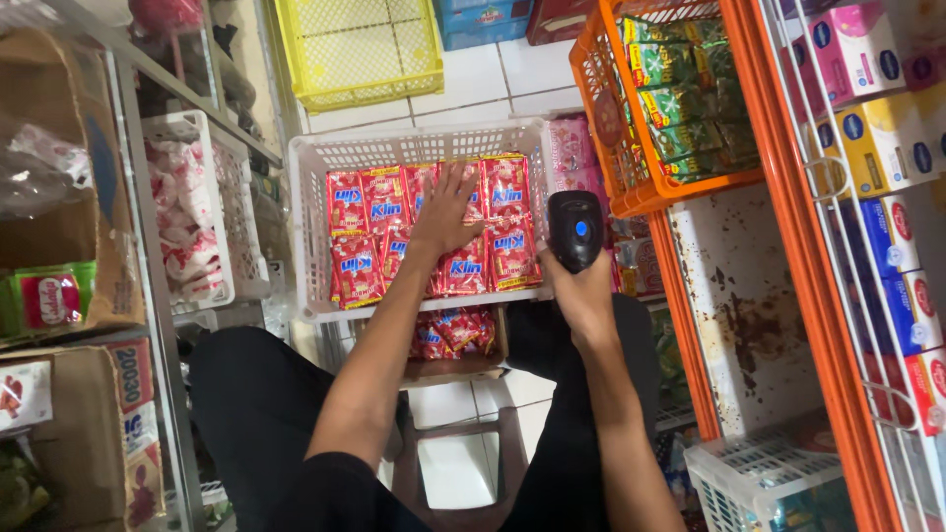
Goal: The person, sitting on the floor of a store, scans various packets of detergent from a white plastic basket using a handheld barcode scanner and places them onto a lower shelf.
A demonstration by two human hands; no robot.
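My left hand (448, 212) lies flat, fingers spread, on the red sachet packs (360, 266) that fill a white plastic basket (315, 163) in front of me. My right hand (581, 286) grips a black handheld scanner (574, 229) with a blue button, held at the basket's right edge and aimed toward the packs. More red sachets (453, 333) sit in a cardboard box under the basket.
An orange crate (616, 163) of green packets hangs on the right beside an orange shelf frame (788, 197) with boxed goods. A yellow crate (360, 49) stands behind. A white basket (232, 197) of white-red packs and cardboard boxes (59, 433) are left. Another white basket (764, 473) sits lower right.
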